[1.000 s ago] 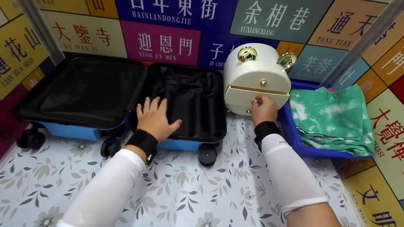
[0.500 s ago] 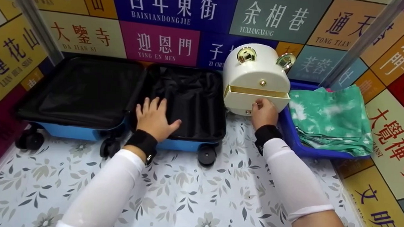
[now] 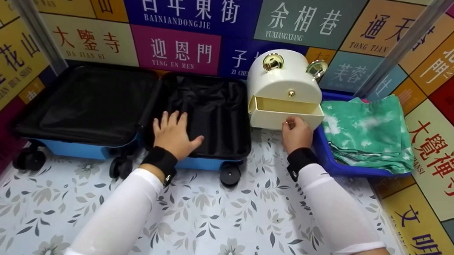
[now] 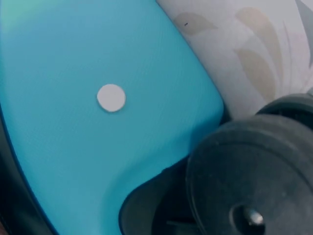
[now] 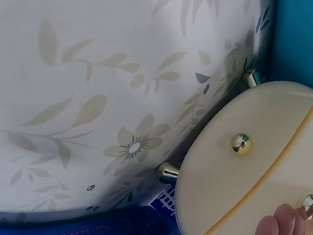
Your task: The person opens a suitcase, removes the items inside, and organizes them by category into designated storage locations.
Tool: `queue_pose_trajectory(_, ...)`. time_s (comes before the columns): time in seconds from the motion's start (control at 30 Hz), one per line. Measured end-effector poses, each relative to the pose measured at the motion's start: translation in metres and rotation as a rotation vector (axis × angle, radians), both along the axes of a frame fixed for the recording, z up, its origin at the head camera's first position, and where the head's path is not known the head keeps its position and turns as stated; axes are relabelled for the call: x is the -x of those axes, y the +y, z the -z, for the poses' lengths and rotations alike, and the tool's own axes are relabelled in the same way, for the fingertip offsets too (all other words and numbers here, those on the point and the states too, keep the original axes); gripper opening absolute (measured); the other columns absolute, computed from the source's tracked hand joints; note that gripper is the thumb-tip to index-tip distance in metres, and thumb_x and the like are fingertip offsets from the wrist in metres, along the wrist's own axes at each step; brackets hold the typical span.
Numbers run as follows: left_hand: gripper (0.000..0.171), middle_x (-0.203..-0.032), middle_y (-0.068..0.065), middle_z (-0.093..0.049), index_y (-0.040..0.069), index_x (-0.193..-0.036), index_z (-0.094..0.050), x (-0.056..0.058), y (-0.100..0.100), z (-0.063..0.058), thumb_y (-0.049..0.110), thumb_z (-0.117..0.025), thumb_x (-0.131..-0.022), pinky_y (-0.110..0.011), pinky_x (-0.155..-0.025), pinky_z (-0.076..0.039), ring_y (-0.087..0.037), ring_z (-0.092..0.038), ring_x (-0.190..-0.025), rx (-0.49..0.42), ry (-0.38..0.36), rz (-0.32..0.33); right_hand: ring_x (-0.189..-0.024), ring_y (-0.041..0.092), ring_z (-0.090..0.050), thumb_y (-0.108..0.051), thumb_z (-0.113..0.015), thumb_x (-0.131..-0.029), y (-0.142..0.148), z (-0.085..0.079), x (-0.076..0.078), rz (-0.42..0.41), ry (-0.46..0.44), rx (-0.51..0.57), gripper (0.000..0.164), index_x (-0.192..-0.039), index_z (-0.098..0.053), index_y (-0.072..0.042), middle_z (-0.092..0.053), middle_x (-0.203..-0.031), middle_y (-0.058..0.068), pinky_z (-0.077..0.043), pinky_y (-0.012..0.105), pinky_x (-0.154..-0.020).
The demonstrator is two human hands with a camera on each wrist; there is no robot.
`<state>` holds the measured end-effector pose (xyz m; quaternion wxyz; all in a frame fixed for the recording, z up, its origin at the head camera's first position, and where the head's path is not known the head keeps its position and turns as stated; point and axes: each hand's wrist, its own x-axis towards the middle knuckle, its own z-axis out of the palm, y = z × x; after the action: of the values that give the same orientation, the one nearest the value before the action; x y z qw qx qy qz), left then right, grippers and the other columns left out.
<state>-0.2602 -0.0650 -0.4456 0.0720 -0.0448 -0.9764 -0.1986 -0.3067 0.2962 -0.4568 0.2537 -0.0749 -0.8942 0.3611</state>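
Observation:
My right hand (image 3: 297,135) pinches the small gold knob (image 3: 286,124) of a drawer (image 3: 267,118) in a cream rounded storage box (image 3: 285,78). The drawer stands pulled out, its visible inside bare. In the right wrist view, fingertips (image 5: 283,221) meet that knob, and a lower drawer's gold knob (image 5: 240,144) shows too. My left hand (image 3: 175,135), fingers spread, lies over the near left part of an open suitcase's right half (image 3: 212,115); how firmly it touches is unclear. The left wrist view shows only the blue shell (image 4: 98,156) and a black wheel (image 4: 249,171).
The suitcase's other half (image 3: 95,104), covered by a black panel, lies at the left. Right of the box stands a blue basket (image 3: 337,167) with folded green tie-dye cloth (image 3: 366,128). Panels with printed characters (image 3: 177,50) rise behind the floral-patterned surface (image 3: 201,213).
The drawer has slid outward toward me, from a narrow gap to a wide opening, with my right hand drawing back on its knob. My left hand has stayed on the suitcase.

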Motion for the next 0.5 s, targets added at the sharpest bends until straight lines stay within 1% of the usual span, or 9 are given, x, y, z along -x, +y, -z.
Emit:
queue_pose_trajectory(0.3,0.095,-0.169,-0.022,-0.034,0.009,-0.164,-0.037,0.001,0.007,0.001,0.065,-0.067,-0.093,-0.07,-0.128,-0.009,-0.049,-0.017,-0.16,0.019,-0.031,0.003,-0.094,0.039,-0.071,-0.013,-0.072,-0.096,0.001,0.001,-0.008,0.004,0.013,-0.009,0.018,-0.106,-0.076,0.001,-0.076,-0.099,0.023,-0.053,0.049,-0.088)
queue_pose_trajectory(0.4,0.096,-0.17,-0.021,-0.033,0.01,-0.165,-0.035,0.001,0.013,0.0,0.067,-0.065,-0.094,-0.07,-0.128,-0.008,-0.049,-0.017,-0.161,0.042,-0.062,0.013,-0.095,0.039,-0.071,-0.013,-0.071,-0.096,0.001,0.002,-0.009,0.003,0.011,-0.011,0.018,-0.106,-0.076,0.002,-0.076,-0.1,0.023,-0.053,0.05,-0.088)
queue_pose_trajectory(0.5,0.098,-0.171,-0.021,-0.031,0.011,-0.167,-0.031,0.002,0.02,-0.002,0.071,-0.061,-0.095,-0.069,-0.129,-0.008,-0.048,-0.017,-0.161,0.075,-0.113,0.032,-0.097,0.039,-0.071,-0.013,-0.071,-0.096,0.002,0.002,-0.01,-0.005,0.009,-0.005,0.019,-0.106,-0.076,0.002,-0.075,-0.101,0.024,-0.053,0.05,-0.09)
